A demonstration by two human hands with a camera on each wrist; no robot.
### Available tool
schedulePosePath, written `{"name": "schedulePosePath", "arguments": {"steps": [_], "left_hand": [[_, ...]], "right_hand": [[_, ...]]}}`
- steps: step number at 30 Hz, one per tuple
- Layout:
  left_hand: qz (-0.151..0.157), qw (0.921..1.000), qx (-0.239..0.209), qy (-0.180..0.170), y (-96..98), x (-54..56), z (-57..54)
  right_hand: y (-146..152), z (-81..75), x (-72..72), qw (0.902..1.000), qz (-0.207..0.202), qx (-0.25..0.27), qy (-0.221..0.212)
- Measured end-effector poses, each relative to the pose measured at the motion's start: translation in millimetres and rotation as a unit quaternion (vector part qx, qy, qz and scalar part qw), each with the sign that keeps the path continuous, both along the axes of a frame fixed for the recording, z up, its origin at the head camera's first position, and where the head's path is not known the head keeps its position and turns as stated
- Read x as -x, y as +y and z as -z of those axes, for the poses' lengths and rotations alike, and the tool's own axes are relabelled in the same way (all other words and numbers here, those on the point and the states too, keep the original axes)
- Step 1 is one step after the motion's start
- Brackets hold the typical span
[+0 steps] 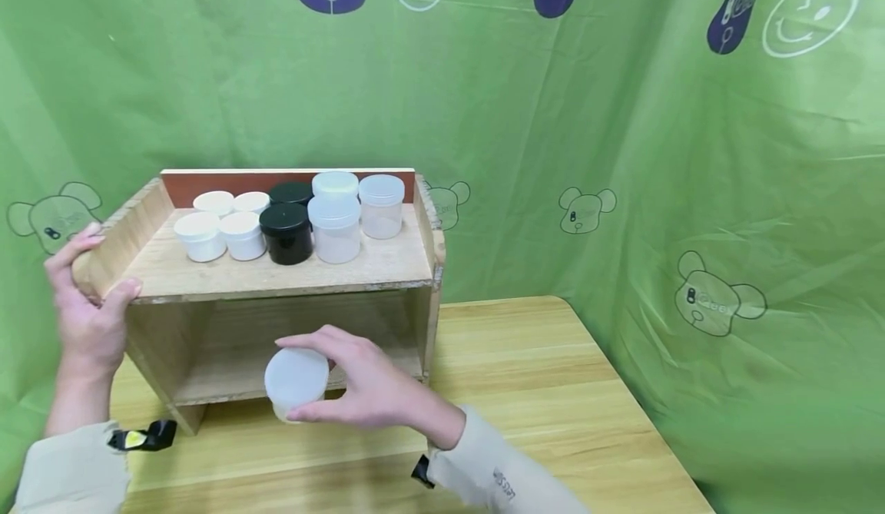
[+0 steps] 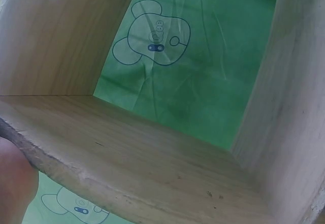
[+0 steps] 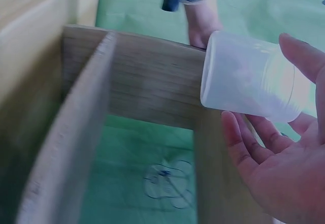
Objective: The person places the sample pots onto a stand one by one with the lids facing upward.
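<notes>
My right hand (image 1: pixel 373 387) grips a translucent plastic jar (image 1: pixel 296 377) with a whitish lid, in front of the wooden shelf's lower opening. In the right wrist view the jar (image 3: pixel 249 76) lies sideways between thumb and fingers. My left hand (image 1: pixel 90 320) holds the left side panel of the wooden shelf (image 1: pixel 387 268), fingers over its upper edge and thumb at the front edge. Along the top board stand several small white jars (image 1: pixel 200 239), two black jars (image 1: pixel 286 236) and several translucent jars (image 1: pixel 336 230), all lidded. The black jar at the back is partly hidden.
The shelf's lower board (image 1: pixel 228 372) shows beneath the top one. A light wooden table (image 1: pixel 525 391) carries the shelf and extends to the right. Green printed cloth (image 1: pixel 512 107) hangs behind and on the right side.
</notes>
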State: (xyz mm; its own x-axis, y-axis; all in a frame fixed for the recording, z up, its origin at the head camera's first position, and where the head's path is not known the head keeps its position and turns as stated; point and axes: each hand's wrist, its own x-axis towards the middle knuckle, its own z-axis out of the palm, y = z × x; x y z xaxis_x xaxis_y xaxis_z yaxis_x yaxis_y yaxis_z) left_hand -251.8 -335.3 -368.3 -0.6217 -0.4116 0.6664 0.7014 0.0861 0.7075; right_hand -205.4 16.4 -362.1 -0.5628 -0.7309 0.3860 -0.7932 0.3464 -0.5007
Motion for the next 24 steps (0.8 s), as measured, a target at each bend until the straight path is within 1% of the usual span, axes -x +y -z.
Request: {"name": "schedulePosePath", "arguments": {"steps": [2,3,7,10,11,18,24], "left_hand": [[-0.004,1.0000,0.003,-0.001,0.1,0.2,-0.2],[-0.005,1.0000,0.007,0.004,0.4,0.1,-0.5],[-0.015,0.9998,0.015,0.001,0.3,0.4,-1.3],[-0.013,0.9999,0.009,-0.006,-0.1,0.7,-1.6],[-0.009,0.9999,0.005,-0.005,-0.2,1.1,-1.6],[-0.013,0.9998,0.003,-0.012,-0.3,-0.4,-0.9],[-0.015,0.9998,0.009,-0.012,-1.2,0.2,0.2]], "right_hand": [[4,-9.0,-0.7,1.0000,0.003,0.006,0.002],[6,-13.1,-0.9,0.9999,0.003,0.010,0.006],[16,-29.5,-1.1,0.9992,0.003,0.039,0.006],[23,-40.2,0.2,0.9980,0.006,0.063,0.002],[25,-43.4,0.8,0.9975,0.011,0.070,0.001],[39,-64.6,4.9,0.9930,0.046,0.107,-0.019],[51,-80.5,12.6,0.9890,0.061,0.134,0.000]]}}
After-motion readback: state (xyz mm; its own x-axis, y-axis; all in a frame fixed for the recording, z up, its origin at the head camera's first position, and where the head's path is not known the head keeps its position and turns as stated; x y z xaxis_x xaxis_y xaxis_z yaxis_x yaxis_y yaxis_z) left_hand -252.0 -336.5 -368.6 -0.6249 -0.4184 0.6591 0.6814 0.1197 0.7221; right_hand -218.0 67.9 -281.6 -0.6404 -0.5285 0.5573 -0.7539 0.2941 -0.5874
